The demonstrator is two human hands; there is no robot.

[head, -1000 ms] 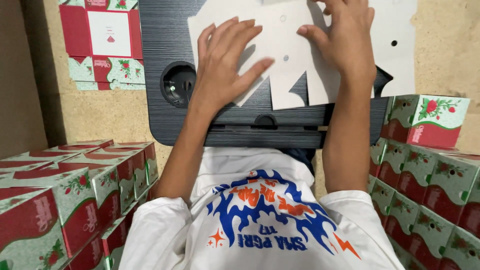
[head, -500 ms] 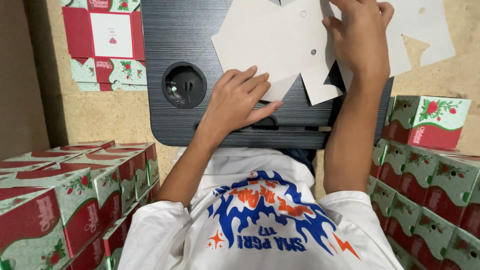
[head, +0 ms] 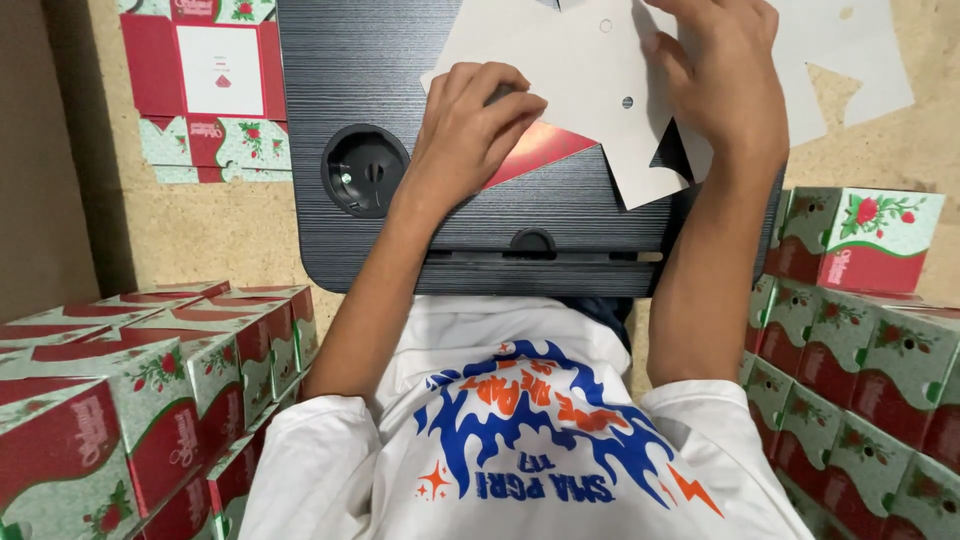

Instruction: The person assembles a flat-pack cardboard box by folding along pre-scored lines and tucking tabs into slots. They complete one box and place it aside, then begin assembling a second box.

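A flat die-cut cardboard box blank [head: 560, 70] lies white side up on a black lap desk [head: 370, 60]. My left hand [head: 475, 125] grips the blank's near edge and lifts it, so its red printed underside [head: 535, 150] shows. My right hand [head: 715, 80] presses down on the blank's right part with curled fingers. Both forearms reach out over my white printed shirt [head: 520, 450].
An unfolded red and green printed blank [head: 210, 85] lies on the floor at far left. Folded red and green boxes are stacked at left [head: 130, 380] and right [head: 860, 310]. The desk has a round cup recess [head: 362, 172].
My left hand has drawn back from flat on the blank to its near edge and curled under it, raising it. The blank shifted right and away; my right hand stayed on it.
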